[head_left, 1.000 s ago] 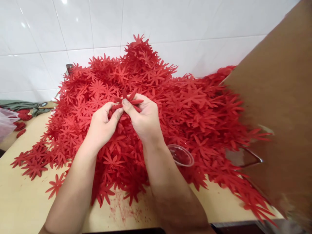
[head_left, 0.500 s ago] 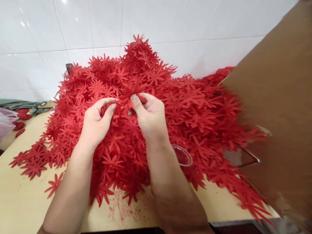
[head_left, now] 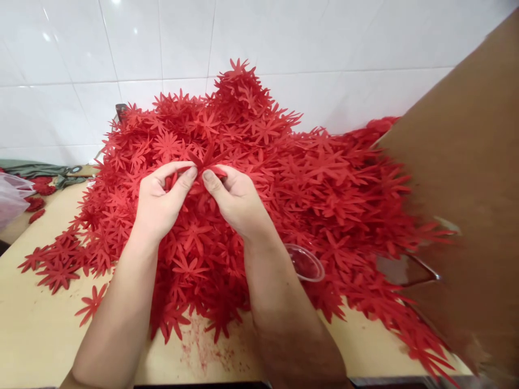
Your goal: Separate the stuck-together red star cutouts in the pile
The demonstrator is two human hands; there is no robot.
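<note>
Between my two hands is a red petal cutout (head_left: 206, 156), its narrow petals fanning upward. My left hand (head_left: 164, 194) pinches its left side between thumb and forefinger. On the other side, my right hand (head_left: 231, 197) grips it the same way, thumb in front, the two thumb tips close together. Both hands are over a large heap of red flower-shaped cutouts (head_left: 332, 178), thin pieces with several long petals each. Whether more than one layer is between my fingers I cannot tell.
A clear plastic tub (head_left: 306, 263) sits in the heap beside my right forearm. A brown cardboard sheet (head_left: 466, 178) rises at the right. White tiles (head_left: 308, 38) back the pale table (head_left: 32, 319). Far left lie a sheer pinkish bag (head_left: 14, 197) and dark green cloth (head_left: 36, 168).
My right hand has moved left and slightly down, bringing its thumb close to the left one. The held cutout has shifted left with it. The whole view has shifted slightly.
</note>
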